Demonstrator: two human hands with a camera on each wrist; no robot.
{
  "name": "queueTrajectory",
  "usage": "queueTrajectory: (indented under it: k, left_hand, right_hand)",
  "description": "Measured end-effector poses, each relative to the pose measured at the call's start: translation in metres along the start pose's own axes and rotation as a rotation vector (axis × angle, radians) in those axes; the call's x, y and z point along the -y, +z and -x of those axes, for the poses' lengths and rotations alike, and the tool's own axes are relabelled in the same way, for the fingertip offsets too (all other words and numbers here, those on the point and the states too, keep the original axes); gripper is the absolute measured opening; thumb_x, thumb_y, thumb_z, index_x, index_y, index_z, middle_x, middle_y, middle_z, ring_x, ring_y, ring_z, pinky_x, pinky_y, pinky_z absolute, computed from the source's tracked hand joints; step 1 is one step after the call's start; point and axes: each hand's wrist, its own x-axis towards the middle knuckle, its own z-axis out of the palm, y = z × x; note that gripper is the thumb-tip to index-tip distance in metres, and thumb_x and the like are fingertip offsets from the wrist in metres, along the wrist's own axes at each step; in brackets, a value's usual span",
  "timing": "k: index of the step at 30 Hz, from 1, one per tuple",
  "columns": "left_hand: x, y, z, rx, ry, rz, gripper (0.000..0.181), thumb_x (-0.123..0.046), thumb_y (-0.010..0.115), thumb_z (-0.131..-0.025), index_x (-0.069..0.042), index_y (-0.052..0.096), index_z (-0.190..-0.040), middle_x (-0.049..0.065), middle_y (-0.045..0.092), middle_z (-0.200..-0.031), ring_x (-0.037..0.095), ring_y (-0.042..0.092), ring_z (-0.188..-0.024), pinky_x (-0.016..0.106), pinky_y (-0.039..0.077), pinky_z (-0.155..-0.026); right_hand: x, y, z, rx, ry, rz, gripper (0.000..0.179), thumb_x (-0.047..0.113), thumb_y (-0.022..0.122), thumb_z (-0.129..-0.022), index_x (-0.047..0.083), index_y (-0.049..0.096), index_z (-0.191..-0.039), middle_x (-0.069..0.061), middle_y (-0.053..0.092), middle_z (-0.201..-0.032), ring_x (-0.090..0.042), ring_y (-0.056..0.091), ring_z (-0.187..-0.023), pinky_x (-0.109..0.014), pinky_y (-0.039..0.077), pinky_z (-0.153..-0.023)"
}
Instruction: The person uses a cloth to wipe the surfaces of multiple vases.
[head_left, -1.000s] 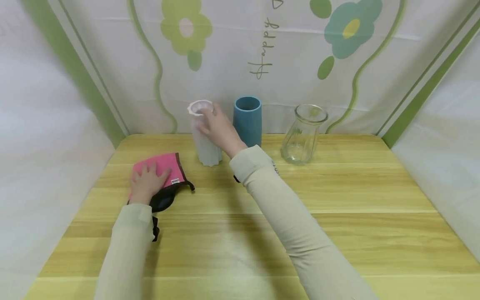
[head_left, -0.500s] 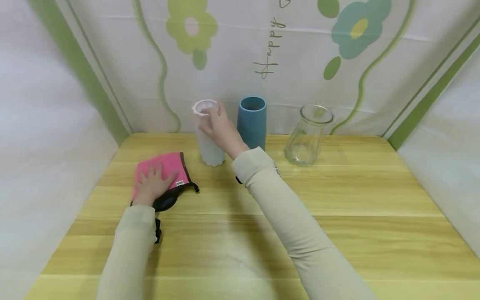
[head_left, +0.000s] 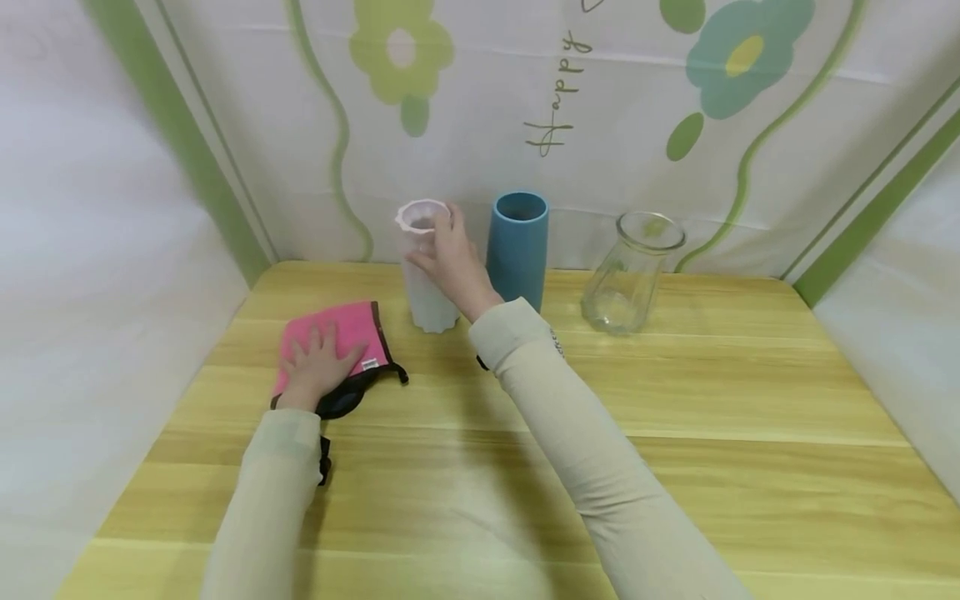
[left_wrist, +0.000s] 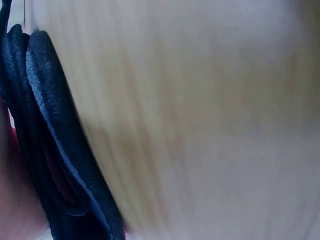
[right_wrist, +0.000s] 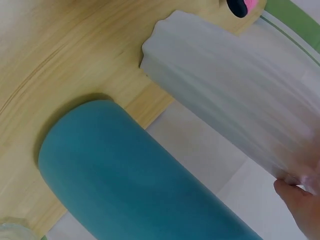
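Note:
My right hand [head_left: 459,260] grips the upper part of a tall white fluted vase [head_left: 427,296], fingers and thumb at its side just below the scalloped rim. In the right wrist view the white vase [right_wrist: 215,75] slants across the picture, with a fingertip [right_wrist: 290,192] against it near the top. Beside it stands a plain blue vase [head_left: 517,250], apart from the hand. My left hand [head_left: 315,367] lies with spread fingers on a flat pink cloth item [head_left: 348,321] with dark trim, a white label and a folded black part [left_wrist: 65,135] at its near side.
A clear glass vase [head_left: 622,287] with a flared mouth stands to the right of the blue one. The wooden table [head_left: 712,492] ends at a white cloth backdrop [head_left: 480,100] with printed flowers; white cloth also hangs on both sides.
The head view has drifted, so everything sits further right. The left hand stays on the pink cloth item. The right hand stays at the white vase, its fingers shifted slightly; the vase remains upright.

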Motion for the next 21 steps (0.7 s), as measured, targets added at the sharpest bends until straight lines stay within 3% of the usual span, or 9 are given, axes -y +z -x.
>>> queueTrajectory:
  k: [10,21]
  left_hand:
    - [0.001,-0.001,-0.001,0.003,0.013,0.01,0.092,-0.066,0.028,-0.094,-0.005,-0.009,-0.152,0.029,-0.015,-0.155,0.061,-0.021,-0.135,0.078,-0.007,-0.103]
    - [0.0,-0.005,0.001,0.018,0.028,0.002,0.09,-0.062,0.032,-0.095,-0.004,-0.004,-0.153,0.03,-0.01,-0.156,0.061,-0.017,-0.136,0.078,-0.005,-0.104]
  right_hand:
    - [0.001,-0.004,-0.005,0.054,-0.055,0.103,0.06,0.029,0.063,-0.091,0.017,0.032,-0.142,-0.01,0.018,-0.158,-0.027,0.047,-0.13,-0.041,0.045,-0.105]
    - [0.0,-0.011,-0.007,0.136,-0.081,0.217,0.065,0.033,0.06,-0.093,0.012,0.028,-0.146,-0.013,0.015,-0.16,-0.029,0.044,-0.135,-0.041,0.041,-0.11]
